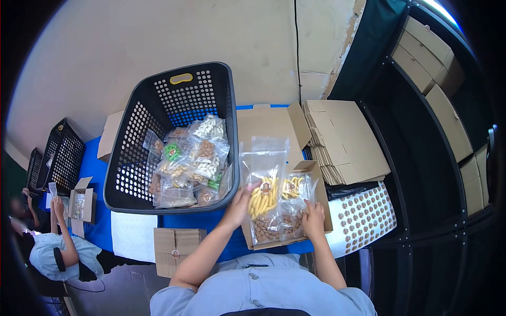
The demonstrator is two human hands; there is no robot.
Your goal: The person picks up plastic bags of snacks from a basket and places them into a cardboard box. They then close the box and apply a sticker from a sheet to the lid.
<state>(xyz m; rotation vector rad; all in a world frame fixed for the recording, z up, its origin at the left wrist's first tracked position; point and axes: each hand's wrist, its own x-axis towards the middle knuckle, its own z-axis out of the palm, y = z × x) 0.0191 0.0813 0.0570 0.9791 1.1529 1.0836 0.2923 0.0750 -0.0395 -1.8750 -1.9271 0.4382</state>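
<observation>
My left hand [240, 206] is closed on the lower left edge of a clear zip bag of yellow stick-shaped snacks [259, 203], with a round brown label. The bag stands over the left part of an open cardboard box [328, 213]. Inside the box lie a second bag of yellow snacks [291, 188] and bags of brown pieces [266, 231]. My right hand [313, 218] is at the box's right side, its fingers curled on the edge of a clear snack bag; the fingertips are partly hidden.
A black perforated basket [118, 197] holds several snack bags. Flattened cardboard boxes [345, 139] are stacked behind right, beside a label sheet [363, 218]. A closed carton [179, 247] sits front left. At far left another person [66, 247] handles a bag. Black shelves [421, 158] stand right.
</observation>
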